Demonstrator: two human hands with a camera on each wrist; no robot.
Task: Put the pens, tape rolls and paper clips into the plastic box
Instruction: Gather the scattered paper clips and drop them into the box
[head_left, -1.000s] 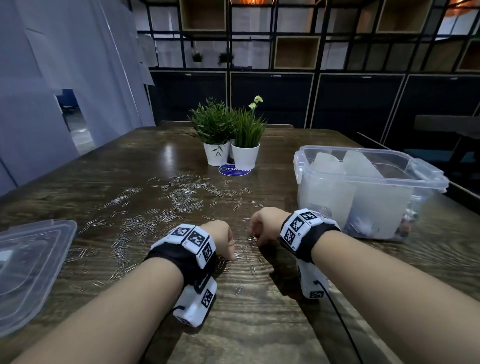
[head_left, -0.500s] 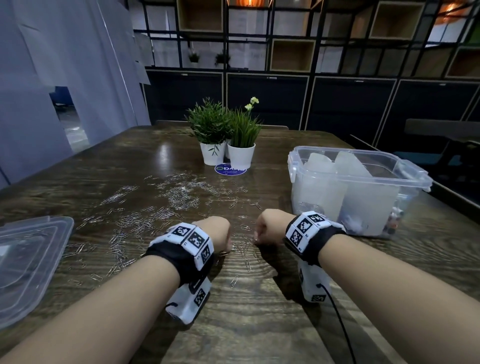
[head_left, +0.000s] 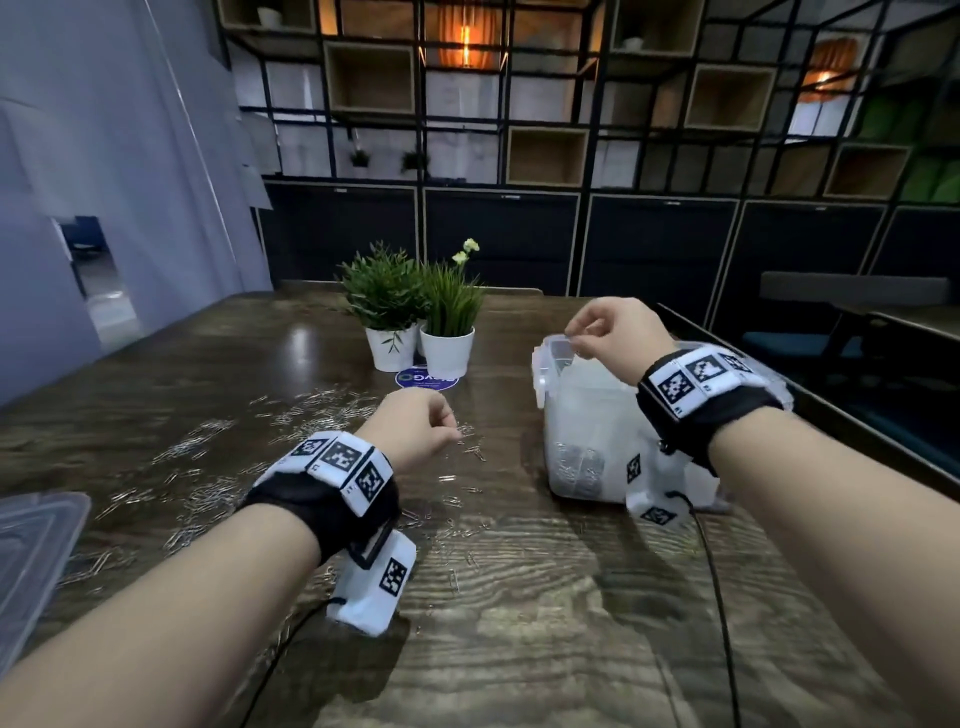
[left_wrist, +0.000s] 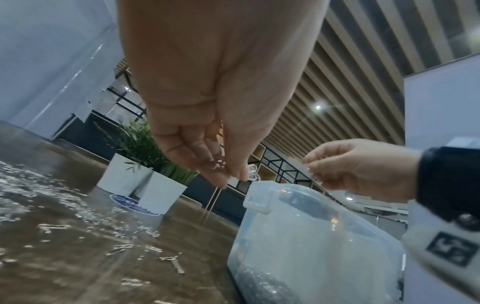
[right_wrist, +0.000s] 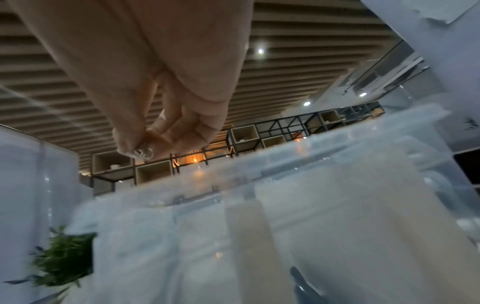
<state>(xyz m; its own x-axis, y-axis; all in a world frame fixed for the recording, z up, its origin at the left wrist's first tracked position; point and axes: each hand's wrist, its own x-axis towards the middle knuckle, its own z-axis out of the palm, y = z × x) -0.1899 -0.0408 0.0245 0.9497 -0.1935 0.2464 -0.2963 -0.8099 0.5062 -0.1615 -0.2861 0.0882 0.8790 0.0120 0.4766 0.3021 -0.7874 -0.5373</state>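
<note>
Paper clips (head_left: 208, 499) lay scattered over the worktop (head_left: 545, 597), left of the plastic box (head_left: 582, 415). Your right hand (head_left: 618, 332) hung above the box's open top, its fingers (right_wrist: 135, 144) pinched on a few clips. Your left hand (head_left: 415, 428) was raised over the scatter, fingers (left_wrist: 207, 162) curled round more clips.
</note>
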